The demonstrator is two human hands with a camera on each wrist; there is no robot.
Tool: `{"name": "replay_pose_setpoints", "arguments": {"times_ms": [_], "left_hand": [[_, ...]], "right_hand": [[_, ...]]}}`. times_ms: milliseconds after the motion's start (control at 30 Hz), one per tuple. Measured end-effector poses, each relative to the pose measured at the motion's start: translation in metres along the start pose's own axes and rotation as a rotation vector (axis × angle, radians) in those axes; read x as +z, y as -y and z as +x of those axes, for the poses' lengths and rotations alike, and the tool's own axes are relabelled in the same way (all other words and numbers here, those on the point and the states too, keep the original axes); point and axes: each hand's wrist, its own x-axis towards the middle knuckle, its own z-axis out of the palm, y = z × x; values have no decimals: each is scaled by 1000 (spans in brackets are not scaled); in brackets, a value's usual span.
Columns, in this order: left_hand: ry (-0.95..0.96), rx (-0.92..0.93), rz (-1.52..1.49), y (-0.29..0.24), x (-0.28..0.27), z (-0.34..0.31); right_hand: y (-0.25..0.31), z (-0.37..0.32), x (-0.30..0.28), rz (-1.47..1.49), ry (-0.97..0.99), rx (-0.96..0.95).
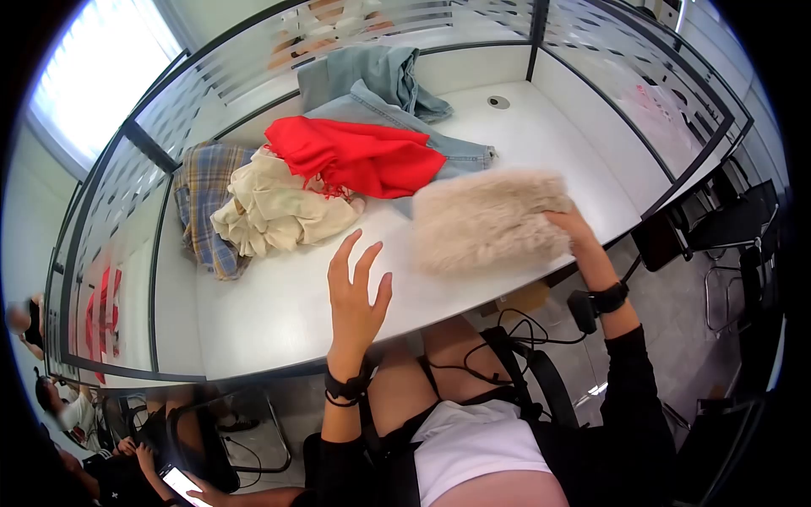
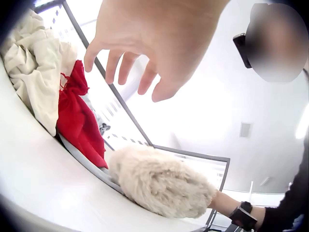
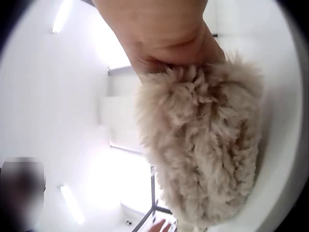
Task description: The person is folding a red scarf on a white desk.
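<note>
A folded, fluffy beige piece of faux fur [image 1: 490,221] is at the right part of the white table, a little blurred in the head view. My right hand [image 1: 572,230] grips its right end, the fingers mostly buried in the pile. In the right wrist view the fur [image 3: 207,145] hangs in a thick roll from the hand [image 3: 164,38]. My left hand [image 1: 355,296] is raised over the table's front, fingers spread and holding nothing. From the left wrist, that hand [image 2: 149,43] appears apart from the fur [image 2: 161,183].
Left of the fur lie a red cloth with fringe [image 1: 355,156], a crumpled cream cloth [image 1: 279,207] and a plaid shirt [image 1: 203,203]. Light blue jeans [image 1: 372,80] lie behind. Partition panels [image 1: 608,127] enclose the white table [image 1: 279,321]. Another person holds a phone [image 1: 182,486] at lower left.
</note>
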Motion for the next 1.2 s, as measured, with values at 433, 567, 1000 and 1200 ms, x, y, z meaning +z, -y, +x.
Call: {"name": "replay_pose_setpoints", "arguments": {"times_ms": [433, 567, 1000, 1200], "left_hand": [[94, -14, -49, 8, -9, 2], [109, -14, -33, 2, -9, 16], [33, 119, 398, 94, -33, 135], [-93, 177, 756, 139, -15, 151]], "right_hand": [[-26, 58, -144, 151, -853, -319], [-26, 68, -151, -62, -991, -173], [11, -3, -167, -810, -1166, -403], [58, -39, -31, -442, -632, -695]]}}
